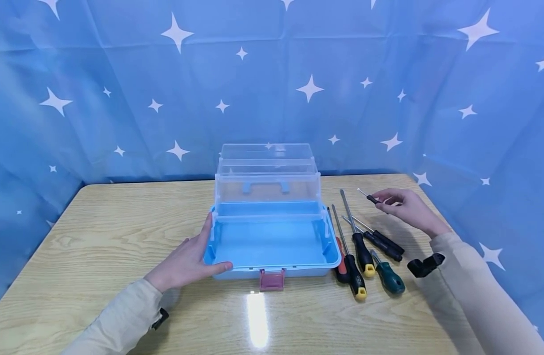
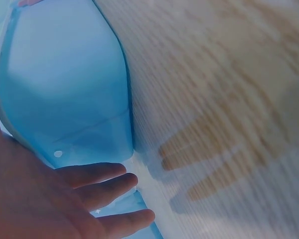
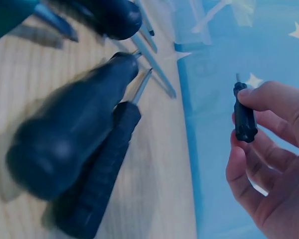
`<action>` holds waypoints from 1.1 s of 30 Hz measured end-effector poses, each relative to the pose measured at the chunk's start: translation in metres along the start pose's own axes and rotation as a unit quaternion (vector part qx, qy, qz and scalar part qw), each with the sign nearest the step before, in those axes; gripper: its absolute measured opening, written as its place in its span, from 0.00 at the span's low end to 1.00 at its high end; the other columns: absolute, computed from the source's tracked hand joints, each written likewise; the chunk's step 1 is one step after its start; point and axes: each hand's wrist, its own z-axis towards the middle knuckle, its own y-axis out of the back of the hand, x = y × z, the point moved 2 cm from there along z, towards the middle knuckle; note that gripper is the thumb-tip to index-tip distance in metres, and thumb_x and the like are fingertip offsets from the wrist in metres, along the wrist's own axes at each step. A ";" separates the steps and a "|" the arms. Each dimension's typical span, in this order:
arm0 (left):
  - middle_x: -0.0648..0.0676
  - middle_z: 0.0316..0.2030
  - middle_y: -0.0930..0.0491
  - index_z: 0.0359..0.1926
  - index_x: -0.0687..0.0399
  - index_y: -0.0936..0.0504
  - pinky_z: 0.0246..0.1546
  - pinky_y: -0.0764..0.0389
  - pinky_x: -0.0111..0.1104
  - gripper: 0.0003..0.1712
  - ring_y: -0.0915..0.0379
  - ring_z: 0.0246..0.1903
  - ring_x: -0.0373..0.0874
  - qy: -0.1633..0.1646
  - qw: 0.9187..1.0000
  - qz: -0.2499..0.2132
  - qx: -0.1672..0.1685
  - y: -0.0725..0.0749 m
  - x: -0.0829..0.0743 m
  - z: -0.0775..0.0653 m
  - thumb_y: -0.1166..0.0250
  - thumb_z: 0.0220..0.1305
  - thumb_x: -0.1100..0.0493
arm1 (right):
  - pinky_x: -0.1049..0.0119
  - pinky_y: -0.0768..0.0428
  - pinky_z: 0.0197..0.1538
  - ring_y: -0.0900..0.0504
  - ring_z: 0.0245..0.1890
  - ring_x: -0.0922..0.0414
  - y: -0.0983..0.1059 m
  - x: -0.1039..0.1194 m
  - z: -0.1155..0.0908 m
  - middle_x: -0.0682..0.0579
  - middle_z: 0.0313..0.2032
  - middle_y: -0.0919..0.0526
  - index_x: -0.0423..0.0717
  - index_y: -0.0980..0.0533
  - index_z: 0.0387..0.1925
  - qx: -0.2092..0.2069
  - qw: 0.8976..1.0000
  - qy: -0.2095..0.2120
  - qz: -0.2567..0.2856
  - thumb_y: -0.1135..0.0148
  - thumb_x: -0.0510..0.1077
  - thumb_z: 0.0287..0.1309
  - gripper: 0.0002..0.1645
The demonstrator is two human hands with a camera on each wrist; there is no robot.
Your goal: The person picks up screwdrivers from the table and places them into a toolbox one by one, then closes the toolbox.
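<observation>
Box (image 1: 272, 241), blue, clear lid (image 1: 268, 190) raised: centre of the head frame. Left hand (image 1: 187, 261), left of centre: fingers straight and spread, touching the box. Right hand (image 1: 409, 209), right of centre: thumb and fingers pinching a small black screwdriver (image 3: 245, 117). Other screwdrivers (image 1: 364, 252): lower right, on the table (image 1: 134, 222).

Place: curtained-off work spot, room type indeterminable; blue star-printed cloth (image 1: 272, 116) behind and beside wood-grain tabletop (image 1: 129, 227) bearing screwdrivers (image 1: 363, 250).

That box (image 1: 272, 241) is blue, its latch (image 1: 272, 281) plum, the held screwdriver (image 3: 245, 118) black-handled; white stars (image 1: 310, 88) dot the blue curtain (image 1: 254, 125).
</observation>
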 end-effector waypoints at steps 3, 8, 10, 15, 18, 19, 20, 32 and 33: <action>0.70 0.69 0.46 0.75 0.57 0.72 0.60 0.42 0.62 0.69 0.41 0.64 0.66 0.000 1.000 -0.001 0.001 0.001 0.000 -0.001 0.36 0.55 0.30 | 0.55 0.20 0.36 0.22 0.38 0.57 0.001 0.003 0.004 0.43 0.45 0.20 0.40 0.22 0.54 0.001 1.000 0.005 0.006 0.42 0.47 0.68 0.19; 0.68 0.70 0.46 0.75 0.57 0.71 0.60 0.46 0.64 0.69 0.42 0.64 0.65 -0.001 1.000 0.006 0.000 0.001 -0.001 0.000 0.36 0.55 0.29 | 0.55 0.20 0.37 0.22 0.38 0.59 0.003 0.005 0.008 0.43 0.46 0.20 0.41 0.22 0.54 -0.003 1.000 0.002 0.012 0.42 0.47 0.68 0.19; 0.68 0.70 0.46 0.75 0.58 0.71 0.60 0.46 0.65 0.69 0.42 0.65 0.65 -0.002 1.000 0.009 0.000 0.001 0.000 0.000 0.36 0.55 0.30 | 0.57 0.20 0.37 0.22 0.39 0.60 0.003 0.006 0.010 0.43 0.47 0.21 0.41 0.22 0.55 -0.005 1.000 0.002 0.016 0.42 0.47 0.68 0.20; 0.68 0.70 0.48 0.75 0.58 0.71 0.60 0.47 0.66 0.68 0.43 0.65 0.66 -0.003 1.000 0.005 0.002 0.001 0.000 0.000 0.35 0.56 0.31 | 0.64 0.21 0.36 0.22 0.39 0.59 0.004 0.012 0.014 0.43 0.49 0.21 0.41 0.22 0.55 -0.011 1.000 0.013 0.019 0.42 0.47 0.67 0.20; 0.68 0.70 0.48 0.75 0.58 0.71 0.60 0.47 0.65 0.68 0.42 0.64 0.66 0.002 1.000 0.005 0.004 0.001 0.000 -0.001 0.36 0.56 0.31 | 0.65 0.21 0.36 0.22 0.39 0.59 0.004 0.018 0.017 0.43 0.48 0.21 0.41 0.22 0.54 -0.018 0.999 0.021 0.018 0.42 0.46 0.67 0.19; 0.68 0.71 0.49 0.75 0.58 0.71 0.61 0.48 0.64 0.68 0.43 0.64 0.66 0.004 1.000 0.004 0.005 0.002 0.000 -0.001 0.36 0.56 0.31 | 0.64 0.21 0.36 0.22 0.39 0.59 0.004 0.019 0.019 0.43 0.48 0.21 0.41 0.21 0.54 -0.022 0.999 0.023 0.018 0.41 0.46 0.67 0.18; 0.69 0.70 0.49 0.75 0.59 0.71 0.61 0.48 0.65 0.68 0.42 0.64 0.67 0.003 1.000 0.004 0.005 0.002 -0.001 -0.001 0.36 0.56 0.31 | 0.64 0.21 0.36 0.22 0.39 0.59 0.004 0.021 0.020 0.43 0.48 0.20 0.41 0.21 0.53 -0.026 0.999 0.025 0.020 0.41 0.45 0.67 0.18; 0.69 0.71 0.49 0.75 0.55 0.73 0.61 0.42 0.60 0.68 0.41 0.63 0.68 0.010 1.000 -0.019 0.014 0.002 -0.001 -0.002 0.35 0.56 0.32 | 0.66 0.24 0.39 0.23 0.40 0.57 0.000 0.041 0.029 0.49 0.47 0.19 0.46 0.19 0.52 -0.033 0.999 0.017 0.017 0.40 0.49 0.66 0.17; 0.69 0.71 0.50 0.75 0.54 0.73 0.60 0.40 0.59 0.68 0.40 0.63 0.68 0.011 0.999 -0.025 0.016 0.002 -0.001 -0.002 0.35 0.56 0.32 | 0.67 0.24 0.40 0.23 0.40 0.57 0.000 0.042 0.030 0.48 0.47 0.19 0.46 0.20 0.52 -0.031 0.999 0.024 0.014 0.40 0.48 0.66 0.17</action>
